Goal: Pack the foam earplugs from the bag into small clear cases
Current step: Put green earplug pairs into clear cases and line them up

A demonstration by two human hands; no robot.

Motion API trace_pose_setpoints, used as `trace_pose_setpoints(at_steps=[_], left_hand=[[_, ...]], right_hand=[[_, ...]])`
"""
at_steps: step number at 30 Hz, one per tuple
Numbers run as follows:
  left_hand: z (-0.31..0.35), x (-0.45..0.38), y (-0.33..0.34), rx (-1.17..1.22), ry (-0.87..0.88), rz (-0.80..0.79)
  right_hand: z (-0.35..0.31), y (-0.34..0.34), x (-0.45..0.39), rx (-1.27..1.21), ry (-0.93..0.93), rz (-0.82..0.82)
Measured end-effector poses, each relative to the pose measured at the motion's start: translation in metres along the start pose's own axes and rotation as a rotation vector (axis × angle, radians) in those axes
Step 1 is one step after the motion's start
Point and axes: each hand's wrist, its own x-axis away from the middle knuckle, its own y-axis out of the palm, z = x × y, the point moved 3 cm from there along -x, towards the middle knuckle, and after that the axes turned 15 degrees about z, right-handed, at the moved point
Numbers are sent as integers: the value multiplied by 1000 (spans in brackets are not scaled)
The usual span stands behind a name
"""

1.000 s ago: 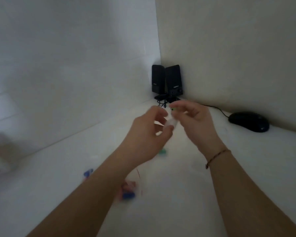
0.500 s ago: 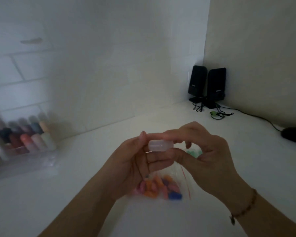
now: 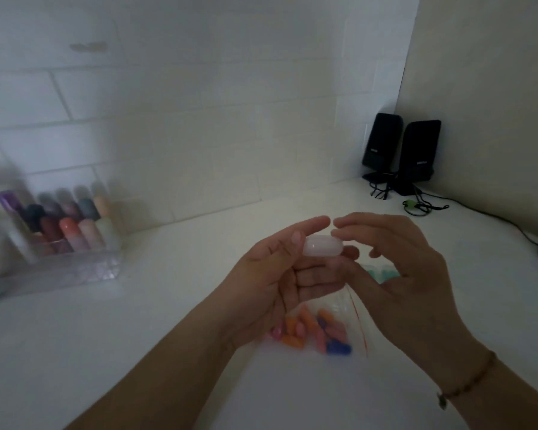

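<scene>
Your left hand [image 3: 271, 274] pinches the small clear case [image 3: 323, 246] between thumb and fingers [image 3: 311, 225], above the white surface [image 3: 137, 336]. Your right hand [image 3: 407, 274] curls loosely at the case's 3 o'clock end; its fingertips seem to touch it, though blur hides the contact. The bag [image 3: 348, 308] of earplugs [image 3: 317, 333] lies at 6 o'clock, under your hands.
</scene>
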Motion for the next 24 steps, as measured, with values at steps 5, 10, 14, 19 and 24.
trace_pose_setpoints(at_steps=[5, 10, 14, 19, 24], left_hand=[[0, -2, -3, -209, 75, 91], [1, -4, -7, -196, 66, 87], [1, -4, -7, -147, 31, 62], [-4, -3, -4, -86, 6, 95], [-9, 0, 4, -6, -27, 76]], right_hand=[[3, -4, -3, 195, -124, -5], [3, -4, -2, 98, -61, -21], [6, -1, 2, 93, 23, -36], [5, 0, 0, 160, -87, -16], [0, -2, -3, 173, -127, -13]])
